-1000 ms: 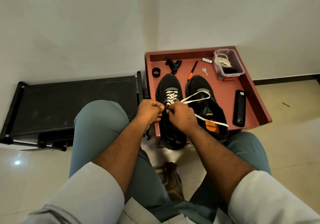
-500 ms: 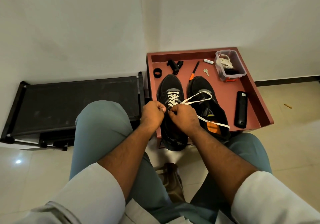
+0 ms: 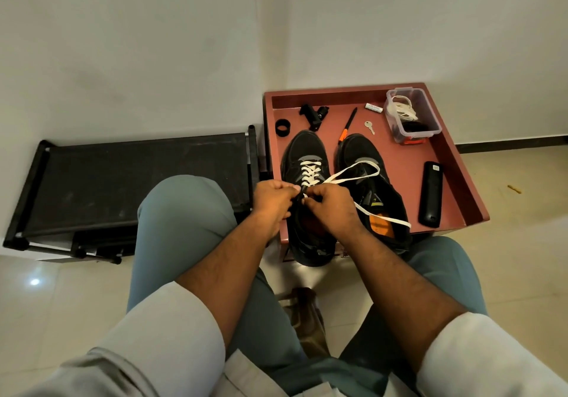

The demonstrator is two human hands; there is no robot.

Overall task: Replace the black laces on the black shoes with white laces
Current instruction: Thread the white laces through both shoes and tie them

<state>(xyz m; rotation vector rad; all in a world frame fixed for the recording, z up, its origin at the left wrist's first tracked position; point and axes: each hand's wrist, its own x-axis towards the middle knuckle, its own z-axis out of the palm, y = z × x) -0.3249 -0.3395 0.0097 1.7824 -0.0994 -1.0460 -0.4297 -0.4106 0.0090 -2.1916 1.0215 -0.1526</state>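
Two black shoes stand side by side on a red tray table (image 3: pixel 455 163). The left shoe (image 3: pixel 302 154) has a white lace (image 3: pixel 310 174) crossed through its lower eyelets. My left hand (image 3: pixel 273 201) and my right hand (image 3: pixel 330 209) meet over its upper eyelets, both pinching the white lace there. A long loose run of that lace (image 3: pixel 356 173) loops across the right shoe (image 3: pixel 362 157), and its free end trails to the shoe's heel. The right shoe has no lace, and its orange insole shows.
On the tray lie a clear box (image 3: pixel 412 114) with white cord and something dark, a black remote (image 3: pixel 430 194), a key (image 3: pixel 369 126), an orange-handled tool (image 3: pixel 346 128), a black ring (image 3: pixel 282 127) and a black clip. A black rack (image 3: pixel 138 178) stands left. My knees flank the table.
My hands have stayed on the left shoe's upper eyelets, with only small shifts of the fingers. The loose loop over the right shoe looks much the same.
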